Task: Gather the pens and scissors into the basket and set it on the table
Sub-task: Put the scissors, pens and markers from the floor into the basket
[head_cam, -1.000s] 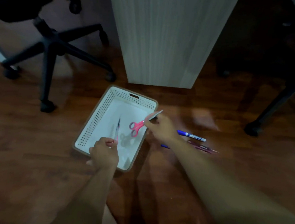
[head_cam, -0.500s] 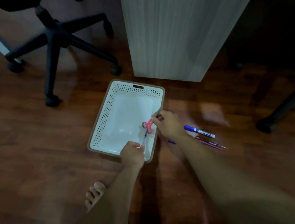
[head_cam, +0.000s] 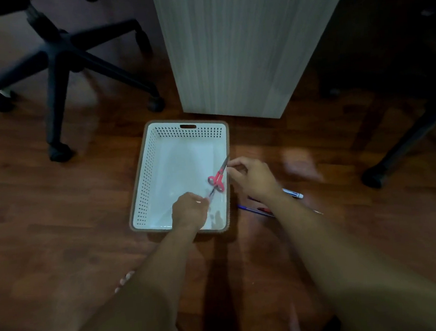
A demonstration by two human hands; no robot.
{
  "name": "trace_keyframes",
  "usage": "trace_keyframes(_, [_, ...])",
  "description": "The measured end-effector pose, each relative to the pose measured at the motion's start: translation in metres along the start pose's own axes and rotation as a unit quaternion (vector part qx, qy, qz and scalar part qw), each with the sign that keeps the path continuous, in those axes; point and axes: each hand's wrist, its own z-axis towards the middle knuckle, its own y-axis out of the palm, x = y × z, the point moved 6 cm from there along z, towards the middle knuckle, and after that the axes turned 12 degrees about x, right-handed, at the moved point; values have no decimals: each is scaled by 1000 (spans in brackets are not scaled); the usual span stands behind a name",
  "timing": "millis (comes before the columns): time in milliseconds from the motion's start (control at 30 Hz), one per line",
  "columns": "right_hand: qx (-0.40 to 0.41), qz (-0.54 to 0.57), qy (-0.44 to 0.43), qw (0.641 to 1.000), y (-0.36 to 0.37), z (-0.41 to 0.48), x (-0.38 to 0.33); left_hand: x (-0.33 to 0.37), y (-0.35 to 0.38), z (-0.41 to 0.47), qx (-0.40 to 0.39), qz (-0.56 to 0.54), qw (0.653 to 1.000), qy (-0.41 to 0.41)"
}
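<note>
A white perforated basket (head_cam: 145, 181) with a brown rim sits on the wooden floor. The pink-handled scissors (head_cam: 216, 181) lean inside it against the right wall, blades pointing up to the rim. My right hand (head_cam: 253, 177) is just outside that wall, its fingertips pinching the blades. My left hand (head_cam: 189, 210) is over the basket's near right corner, closed on a thin pen (head_cam: 210, 193) that points toward the scissors' handles. On the floor to the right of the basket lie a white marker (head_cam: 293, 194) and a blue pen (head_cam: 253, 210), partly hidden by my right forearm.
A black office chair base (head_cam: 57, 63) with castors stands at the back left. A pale wood panel (head_cam: 228, 47) rises just behind the basket. Another chair leg and castor (head_cam: 374, 176) sit at the right. My toes (head_cam: 124, 279) show near my left arm.
Both hands dropped lower into the basket's right side. The scissors went from above the basket down against its right wall, and the pen in my left hand moved right with them.
</note>
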Motion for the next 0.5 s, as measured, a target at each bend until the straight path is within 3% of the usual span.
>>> trace_keyframes(233, [29,-13,44,999,-46,-6,40,47,24,-28,-2,-74,981,179])
trace_keyframes(367, [28,-44,98,994,-66,-21,81,70,56,-47,-55,-13,962,267])
trace_keyframes(500, [11,-109,108,988,-73,-46,116,74,93,-58,-121,94,946,286])
